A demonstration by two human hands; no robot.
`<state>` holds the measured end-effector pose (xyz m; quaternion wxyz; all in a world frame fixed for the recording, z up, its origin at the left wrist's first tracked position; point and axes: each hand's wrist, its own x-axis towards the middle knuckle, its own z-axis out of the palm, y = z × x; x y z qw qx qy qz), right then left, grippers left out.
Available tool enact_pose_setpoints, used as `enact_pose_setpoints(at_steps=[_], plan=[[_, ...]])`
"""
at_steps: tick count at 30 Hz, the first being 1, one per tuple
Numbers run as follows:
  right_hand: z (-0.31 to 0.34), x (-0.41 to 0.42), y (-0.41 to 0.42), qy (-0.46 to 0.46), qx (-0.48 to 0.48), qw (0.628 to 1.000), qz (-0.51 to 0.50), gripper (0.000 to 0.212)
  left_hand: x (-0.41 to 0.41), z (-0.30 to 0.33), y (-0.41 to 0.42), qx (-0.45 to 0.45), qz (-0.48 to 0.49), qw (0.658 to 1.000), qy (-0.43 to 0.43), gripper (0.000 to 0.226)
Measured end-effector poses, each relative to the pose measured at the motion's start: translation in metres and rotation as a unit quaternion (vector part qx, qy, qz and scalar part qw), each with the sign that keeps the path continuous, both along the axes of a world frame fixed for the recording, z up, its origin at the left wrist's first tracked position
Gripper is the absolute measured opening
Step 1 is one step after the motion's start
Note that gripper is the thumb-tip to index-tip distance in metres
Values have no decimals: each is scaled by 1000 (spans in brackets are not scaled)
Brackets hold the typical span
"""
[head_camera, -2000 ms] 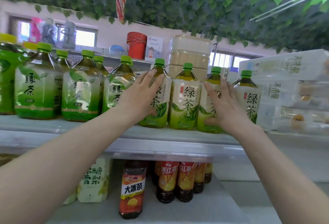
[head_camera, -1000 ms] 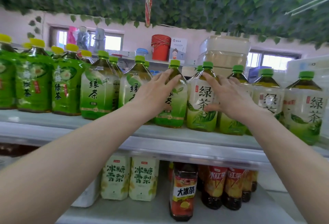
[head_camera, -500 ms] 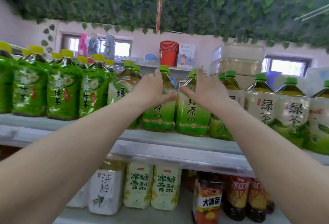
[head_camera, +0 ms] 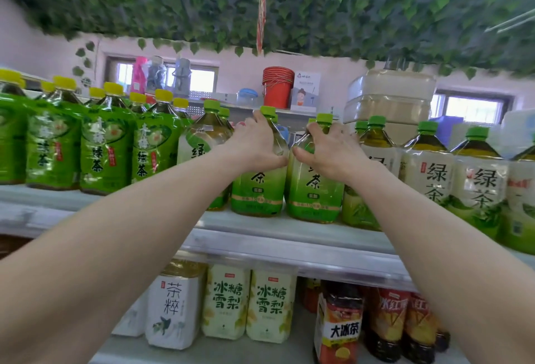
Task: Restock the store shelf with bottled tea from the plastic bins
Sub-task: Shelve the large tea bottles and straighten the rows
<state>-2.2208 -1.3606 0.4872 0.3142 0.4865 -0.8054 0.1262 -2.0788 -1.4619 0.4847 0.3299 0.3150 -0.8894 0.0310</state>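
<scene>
A row of large green-tea bottles with green caps stands on the upper shelf (head_camera: 260,226). My left hand (head_camera: 254,143) grips the shoulder of one green-tea bottle (head_camera: 260,187) near the middle. Beside it, my right hand (head_camera: 330,151) grips the shoulder of the neighbouring green-tea bottle (head_camera: 314,195). Both bottles stand upright on the shelf, almost touching. More of the same bottles (head_camera: 434,172) line up to the right. No plastic bin is in view.
Yellow-capped bright green bottles (head_camera: 104,143) fill the shelf's left part. The lower shelf holds pale pear-drink bottles (head_camera: 249,303) and dark iced-tea bottles (head_camera: 338,323). Stacked plastic containers (head_camera: 390,97) and a red bucket (head_camera: 276,87) stand behind. Leafy vines hang overhead.
Both hands slid left along the row and came together, from lying flat on bottle fronts to gripping the shoulders of two neighbouring bottles. The view shifted left.
</scene>
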Motion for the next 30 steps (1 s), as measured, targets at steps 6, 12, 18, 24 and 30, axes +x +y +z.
enact_pose_setpoints(at_steps=[6, 12, 18, 24, 30], plan=[[1, -2, 4, -14, -10, 999, 27, 68, 4, -10, 6, -15, 0, 999, 31, 121], [-2, 0, 11, -30, -26, 998, 53, 67, 17, -24, 5, -46, -23, 998, 36, 117], [5, 27, 22, 17, 1, 999, -46, 85, 83, -36, -30, -153, 26, 981, 112, 91], [0, 118, -37, 0, -164, 973, 160, 66, 155, -29, -103, -98, 81, 978, 168, 81], [-11, 162, -133, -65, -128, 981, 127, 86, 165, -11, -145, -106, 79, 989, 69, 91]])
